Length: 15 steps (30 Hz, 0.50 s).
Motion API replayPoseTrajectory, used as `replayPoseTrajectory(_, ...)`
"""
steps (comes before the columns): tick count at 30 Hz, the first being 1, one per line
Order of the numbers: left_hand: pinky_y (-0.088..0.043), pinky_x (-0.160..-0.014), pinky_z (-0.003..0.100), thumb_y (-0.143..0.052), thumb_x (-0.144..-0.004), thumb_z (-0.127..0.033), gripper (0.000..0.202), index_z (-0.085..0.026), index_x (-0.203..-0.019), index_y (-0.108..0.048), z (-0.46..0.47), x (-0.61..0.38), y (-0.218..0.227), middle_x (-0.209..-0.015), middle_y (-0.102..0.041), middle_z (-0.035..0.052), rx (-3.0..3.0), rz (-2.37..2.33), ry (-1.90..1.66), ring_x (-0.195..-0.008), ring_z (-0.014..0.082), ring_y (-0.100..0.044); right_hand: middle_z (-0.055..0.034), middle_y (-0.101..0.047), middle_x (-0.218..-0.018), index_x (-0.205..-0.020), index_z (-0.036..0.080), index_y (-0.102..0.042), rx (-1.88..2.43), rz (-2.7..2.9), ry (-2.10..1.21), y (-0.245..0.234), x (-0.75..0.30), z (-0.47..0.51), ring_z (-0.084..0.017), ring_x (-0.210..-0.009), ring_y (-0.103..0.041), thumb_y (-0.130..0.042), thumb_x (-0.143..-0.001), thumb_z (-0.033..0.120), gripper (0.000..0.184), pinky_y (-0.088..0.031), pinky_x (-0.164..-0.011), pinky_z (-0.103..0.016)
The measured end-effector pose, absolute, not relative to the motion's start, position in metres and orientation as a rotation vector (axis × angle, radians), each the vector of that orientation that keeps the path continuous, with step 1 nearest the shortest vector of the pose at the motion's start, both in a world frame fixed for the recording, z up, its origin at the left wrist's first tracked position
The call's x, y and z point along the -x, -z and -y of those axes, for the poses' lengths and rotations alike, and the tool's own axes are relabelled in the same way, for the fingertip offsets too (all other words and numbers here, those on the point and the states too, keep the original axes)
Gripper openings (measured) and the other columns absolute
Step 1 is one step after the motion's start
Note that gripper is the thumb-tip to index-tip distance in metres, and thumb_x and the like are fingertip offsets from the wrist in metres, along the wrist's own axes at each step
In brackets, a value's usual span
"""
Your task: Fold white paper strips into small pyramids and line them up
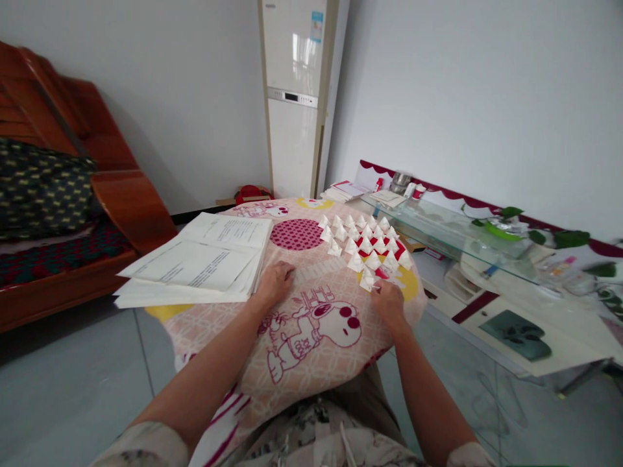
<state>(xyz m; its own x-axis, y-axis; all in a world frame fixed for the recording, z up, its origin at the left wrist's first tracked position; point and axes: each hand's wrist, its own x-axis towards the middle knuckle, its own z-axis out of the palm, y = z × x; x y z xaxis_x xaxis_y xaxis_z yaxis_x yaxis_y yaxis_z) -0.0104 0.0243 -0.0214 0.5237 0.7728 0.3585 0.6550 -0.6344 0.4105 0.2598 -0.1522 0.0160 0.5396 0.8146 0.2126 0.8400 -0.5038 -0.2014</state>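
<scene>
My right hand pinches the near corner of a white folded paper pyramid at the right side of the round table. Beyond it, several similar paper pyramids stand in slanting rows on the cloth. My left hand rests on the tablecloth beside a stack of printed paper sheets, its fingers curled together with nothing visible in them. The pink patterned tablecloth, printed with a cartoon dog, lies under everything and hangs over the near edge.
A glass-topped stand along the right wall holds papers, small containers and leafy plants. Behind the table stands a tall white cabinet unit. A wooden sofa with a dark patterned cushion is at the left. My lap meets the table's near edge.
</scene>
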Motion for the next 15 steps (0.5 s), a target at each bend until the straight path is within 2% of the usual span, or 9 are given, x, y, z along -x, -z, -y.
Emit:
replayPoseTrajectory(6, -0.051, -0.102, 0.035, -0.052, -0.087, -0.017, 0.030, -0.016, -0.109, -0.073, -0.012, 0.010, 0.020, -0.116, -0.072, 0.0122, -2.575, -1.216, -0.723, -0.110, 0.0243, -0.067, -0.0135, -0.076, -0.098, -0.097, 0.014, -0.076, 2.552, 1.437, 0.161, -0.019, -0.261, 0.153, -0.023, -0.093, -0.067, -0.052, -0.089, 0.017, 0.026, -0.039, -0.072, -0.028)
replayPoseTrajectory(15, -0.050, -0.104, 0.036, -0.053, -0.087, -0.017, 0.030, -0.018, -0.109, -0.073, -0.012, 0.010, 0.022, -0.118, -0.072, 0.0112, -2.520, -1.213, -0.781, -0.112, 0.0226, -0.066, -0.0138, -0.076, -0.101, -0.102, 0.014, -0.076, 2.549, 1.431, 0.133, -0.020, -0.261, 0.154, -0.023, -0.098, -0.068, -0.051, -0.088, 0.015, 0.029, -0.042, -0.077, -0.028)
